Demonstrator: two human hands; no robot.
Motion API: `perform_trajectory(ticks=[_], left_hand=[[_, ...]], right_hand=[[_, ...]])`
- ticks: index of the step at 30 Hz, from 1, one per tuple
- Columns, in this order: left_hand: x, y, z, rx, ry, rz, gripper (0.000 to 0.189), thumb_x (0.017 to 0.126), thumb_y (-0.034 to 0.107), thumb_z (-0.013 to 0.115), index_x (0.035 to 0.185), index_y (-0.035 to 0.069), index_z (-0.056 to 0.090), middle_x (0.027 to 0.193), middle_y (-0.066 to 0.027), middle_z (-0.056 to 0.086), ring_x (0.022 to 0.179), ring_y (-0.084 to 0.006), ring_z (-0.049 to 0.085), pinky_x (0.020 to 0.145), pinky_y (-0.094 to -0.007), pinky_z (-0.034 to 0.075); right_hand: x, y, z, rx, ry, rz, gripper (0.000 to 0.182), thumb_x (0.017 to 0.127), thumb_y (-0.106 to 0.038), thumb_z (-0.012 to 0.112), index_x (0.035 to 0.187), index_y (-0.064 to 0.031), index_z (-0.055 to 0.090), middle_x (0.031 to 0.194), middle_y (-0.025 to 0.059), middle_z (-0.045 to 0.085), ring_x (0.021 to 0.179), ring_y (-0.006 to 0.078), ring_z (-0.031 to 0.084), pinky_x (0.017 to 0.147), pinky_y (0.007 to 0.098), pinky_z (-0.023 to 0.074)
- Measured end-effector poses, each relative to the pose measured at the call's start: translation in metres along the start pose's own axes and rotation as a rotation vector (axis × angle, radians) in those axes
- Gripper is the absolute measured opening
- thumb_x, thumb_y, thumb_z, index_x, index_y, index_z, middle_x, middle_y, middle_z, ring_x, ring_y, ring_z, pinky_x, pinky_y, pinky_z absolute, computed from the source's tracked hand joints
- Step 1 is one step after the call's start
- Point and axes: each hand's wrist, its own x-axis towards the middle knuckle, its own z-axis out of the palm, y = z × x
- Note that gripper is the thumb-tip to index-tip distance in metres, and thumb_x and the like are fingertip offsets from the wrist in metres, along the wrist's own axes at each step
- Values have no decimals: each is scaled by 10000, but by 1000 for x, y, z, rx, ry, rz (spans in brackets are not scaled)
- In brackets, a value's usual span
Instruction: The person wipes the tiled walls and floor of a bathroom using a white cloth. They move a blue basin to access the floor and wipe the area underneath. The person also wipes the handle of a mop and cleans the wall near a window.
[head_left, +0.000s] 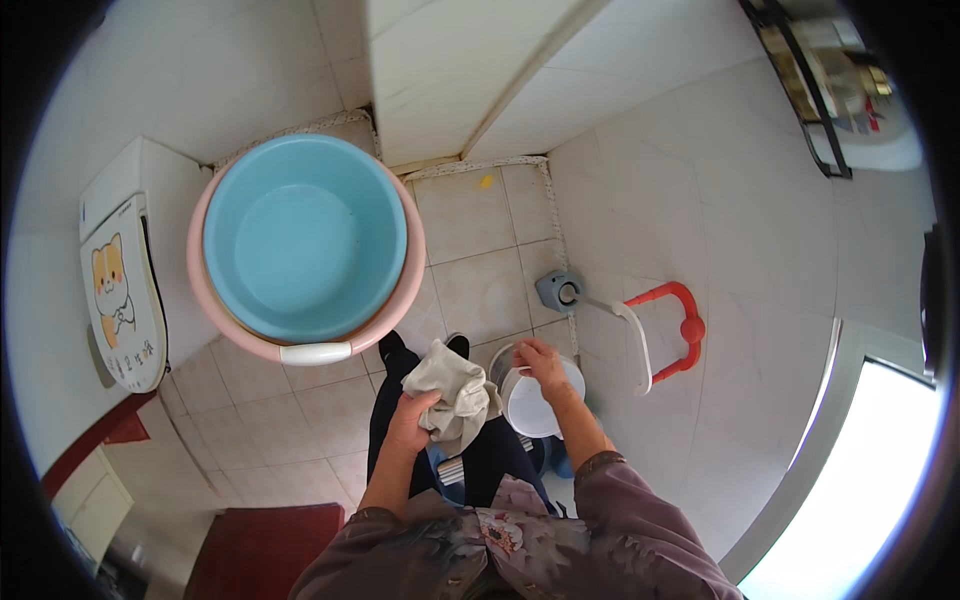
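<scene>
A crumpled pale grey cloth (454, 394) is bunched in my left hand (412, 421), thumb on top, in front of my knees. To its right, my right hand (541, 366) hovers over or touches the rim of a white bucket (531, 409). Its fingers are bent together, and whether they pinch the rim or anything else cannot be made out. A second rim shows beside the bucket. Farther forward on the left, a light blue basin (296, 247) sits inside a larger pink basin (196, 289) that has a white grip (315, 353).
A toilet with a cartoon animal on its lid (124, 300) stands left. A toilet brush holder (558, 291) is by the right wall, near a red U-shaped bar (691, 330). A black rack (802, 82) hangs upper right. A red mat (262, 551) lies lower left.
</scene>
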Motion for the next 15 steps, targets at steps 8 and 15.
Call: perform_trajectory(ticks=[8, 15], left_hand=[[2, 15, -44, -146, 10, 59, 454, 772, 22, 615, 1206, 46, 483, 1135, -76, 570, 1025, -203, 566, 892, -331, 451], [23, -11, -60, -246, 91, 95, 492, 772, 5, 604, 1237, 33, 446, 1177, -78, 548, 1071, -209, 544, 922, -343, 439]], right_hand=[[86, 17, -32, -400, 39, -24, 256, 832, -257, 556, 984, -57, 607, 767, 30, 608, 635, 114, 596, 533, 238, 460], [148, -27, -11, -611, -45, -216, 261, 830, -269, 549, 935, -40, 613, 760, 73, 625, 616, 149, 619, 563, 268, 464]])
